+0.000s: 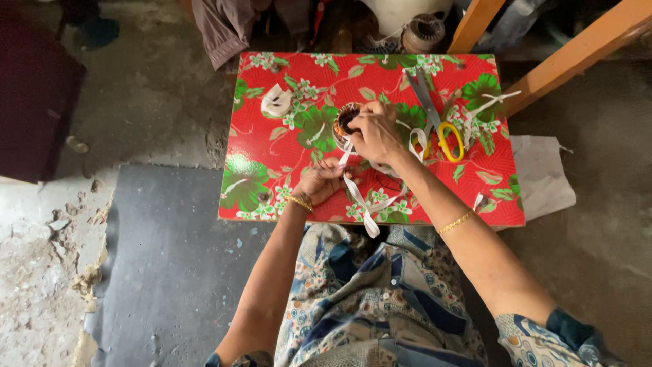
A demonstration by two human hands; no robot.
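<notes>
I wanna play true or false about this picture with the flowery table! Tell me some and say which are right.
1. The scissors have yellow handles. True.
2. The right hand rests on a round coil. True.
3. The left hand holds the scissors. False: it pinches a white strip; the scissors lie on the table.
4. The table is plain blue. False: it is red with green leaves and white flowers.

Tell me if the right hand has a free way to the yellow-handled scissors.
Probably yes. The right hand rests on the round coil, and the scissors lie just beside it on the table, with only loose white tape between.
</notes>
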